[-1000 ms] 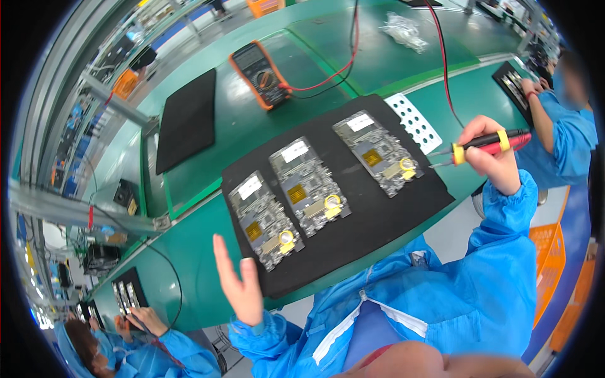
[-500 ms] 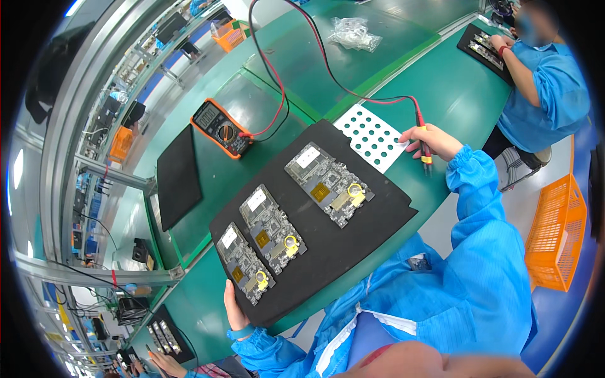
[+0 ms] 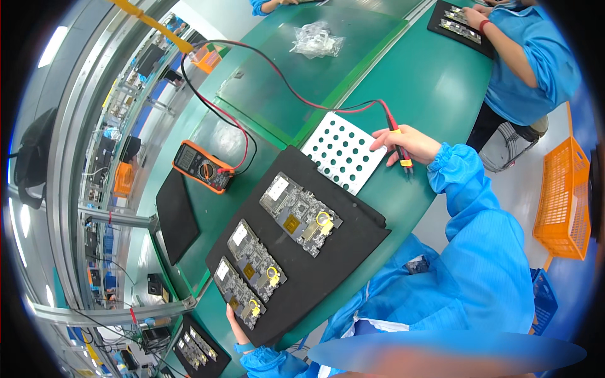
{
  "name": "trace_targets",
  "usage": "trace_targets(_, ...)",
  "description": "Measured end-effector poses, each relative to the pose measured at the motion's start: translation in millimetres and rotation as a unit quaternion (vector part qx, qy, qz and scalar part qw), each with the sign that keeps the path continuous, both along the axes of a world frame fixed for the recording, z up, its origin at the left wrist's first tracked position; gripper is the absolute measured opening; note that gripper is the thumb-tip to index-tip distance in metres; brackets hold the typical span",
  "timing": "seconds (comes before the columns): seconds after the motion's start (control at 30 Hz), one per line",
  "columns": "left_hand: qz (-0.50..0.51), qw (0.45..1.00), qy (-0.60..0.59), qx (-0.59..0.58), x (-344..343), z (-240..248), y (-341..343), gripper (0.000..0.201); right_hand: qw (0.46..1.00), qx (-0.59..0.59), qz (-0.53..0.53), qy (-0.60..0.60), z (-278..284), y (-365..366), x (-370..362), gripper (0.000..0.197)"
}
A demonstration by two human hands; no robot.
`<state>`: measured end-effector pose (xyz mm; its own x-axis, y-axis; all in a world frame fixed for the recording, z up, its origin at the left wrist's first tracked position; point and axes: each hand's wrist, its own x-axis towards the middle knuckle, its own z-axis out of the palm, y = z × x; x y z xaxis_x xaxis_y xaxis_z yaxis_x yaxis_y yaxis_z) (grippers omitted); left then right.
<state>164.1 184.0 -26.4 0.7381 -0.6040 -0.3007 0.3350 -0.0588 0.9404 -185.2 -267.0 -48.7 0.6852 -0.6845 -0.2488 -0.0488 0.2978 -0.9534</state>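
My right hand is closed around a pair of red and black test probes bound with yellow tape, tips pointing down and to the right. Its outstretched fingertips reach the right edge of a white plate with round holes. At the near left edge of a black foam mat, my left hand grips the border; some fingers are hidden by the mat. Three circuit boards lie on the mat: a left one, a middle one and a right one, each with a yellow-ringed round part.
An orange-edged multimeter lies on the green table, its leads looping over to the probes. Beside it is a second black mat. A clear plastic bag lies farther back. A co-worker handles boards at right, near an orange crate.
The view has shifted and turned. More of the perforated plate shows from beside the mat, which has slid a little away from it. My right hand still holds the probes.
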Motion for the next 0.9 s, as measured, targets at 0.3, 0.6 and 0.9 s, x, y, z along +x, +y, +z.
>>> trace_targets(0.3, 0.017, 0.995, 0.067, -0.07, 2, -18, 9, 0.049, 0.993, -0.063, -0.079, -0.058, 70, -24, -42, 0.038)
trace_targets(0.6, 0.047, 0.996, 0.064, -0.043, -5, -13, 6, 0.047, 0.961, 0.027, 0.253, -0.108, 110, 57, 30, 0.037)
trace_targets(0.9, 0.048, 0.998, 0.025, 0.018, -5, -29, -2, 0.047, 0.964, -0.26, 0.037, 0.032, 128, 34, -45, 0.042)
